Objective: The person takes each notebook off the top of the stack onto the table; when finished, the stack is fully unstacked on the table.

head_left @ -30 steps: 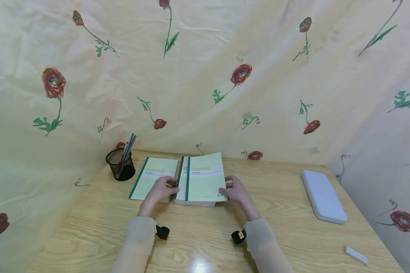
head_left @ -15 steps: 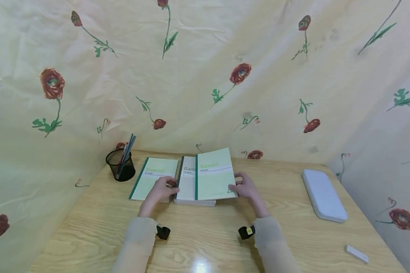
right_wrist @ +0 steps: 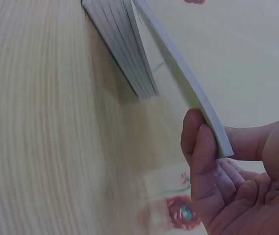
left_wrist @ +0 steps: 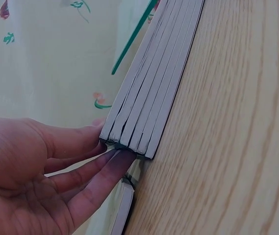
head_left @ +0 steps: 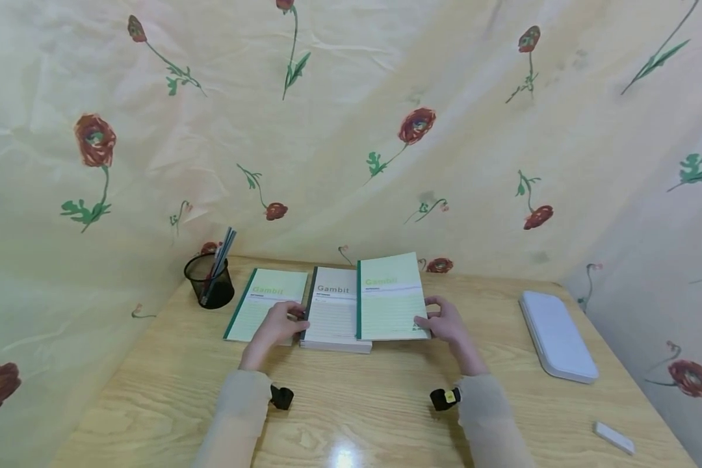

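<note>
A pale green notebook [head_left: 389,302] with a dark green spine is tilted up at the right, its left part overlapping a stack of notebooks [head_left: 330,305]. My right hand [head_left: 444,320] pinches its right edge, thumb on the cover and fingers underneath. In the right wrist view the notebook [right_wrist: 188,78] bows slightly above the stack [right_wrist: 119,44]. The stack has a grey-white top cover and a dark spine. My left hand [head_left: 281,323] holds the stack at that spine; in the left wrist view its thumb is at the top edge and its fingers [left_wrist: 92,188] against the spines.
Left of the stack lies another green notebook [head_left: 263,302], partly behind my left hand. A black mesh pen cup [head_left: 216,296] with pens stands at the back left. On the right are a white case [head_left: 558,338] and a small white bar [head_left: 614,437]. A flowered cloth [head_left: 327,130] hangs behind.
My right hand has moved right, drawing the green notebook off most of the stack and uncovering the grey-white cover beneath. My left hand has stayed at the stack's spine.
</note>
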The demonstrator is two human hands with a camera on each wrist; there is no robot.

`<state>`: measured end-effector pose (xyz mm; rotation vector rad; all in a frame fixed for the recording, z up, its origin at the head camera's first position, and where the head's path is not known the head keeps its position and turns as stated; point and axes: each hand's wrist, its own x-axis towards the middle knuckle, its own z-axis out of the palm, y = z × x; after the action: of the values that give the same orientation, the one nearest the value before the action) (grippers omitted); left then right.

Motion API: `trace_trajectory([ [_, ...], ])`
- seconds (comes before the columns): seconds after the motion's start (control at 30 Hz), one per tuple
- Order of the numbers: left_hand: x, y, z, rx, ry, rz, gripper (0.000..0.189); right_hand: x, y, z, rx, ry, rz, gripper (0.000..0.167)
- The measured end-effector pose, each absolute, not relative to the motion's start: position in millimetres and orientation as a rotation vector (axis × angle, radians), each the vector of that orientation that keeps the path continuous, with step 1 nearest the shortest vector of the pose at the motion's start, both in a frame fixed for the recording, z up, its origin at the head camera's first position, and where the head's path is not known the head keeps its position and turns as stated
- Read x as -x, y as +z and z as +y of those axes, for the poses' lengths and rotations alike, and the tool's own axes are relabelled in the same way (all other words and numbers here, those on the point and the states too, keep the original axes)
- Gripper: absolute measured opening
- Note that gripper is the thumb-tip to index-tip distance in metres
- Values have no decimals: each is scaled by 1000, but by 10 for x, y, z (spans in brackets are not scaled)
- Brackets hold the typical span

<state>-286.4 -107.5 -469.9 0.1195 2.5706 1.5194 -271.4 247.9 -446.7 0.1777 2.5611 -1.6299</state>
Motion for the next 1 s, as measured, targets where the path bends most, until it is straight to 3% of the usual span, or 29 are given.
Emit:
trace_trajectory([
  [0.47, 2880, -4703, -1086, -117, 1517, 2565, 36, 2655, -4535, 2846, -222, -1639, 2497, 55],
  [1.0, 2866, -4711, -1095, -133, 1506, 2569, 36, 2639, -4674, 2849, -275, -1463, 2528, 55],
])
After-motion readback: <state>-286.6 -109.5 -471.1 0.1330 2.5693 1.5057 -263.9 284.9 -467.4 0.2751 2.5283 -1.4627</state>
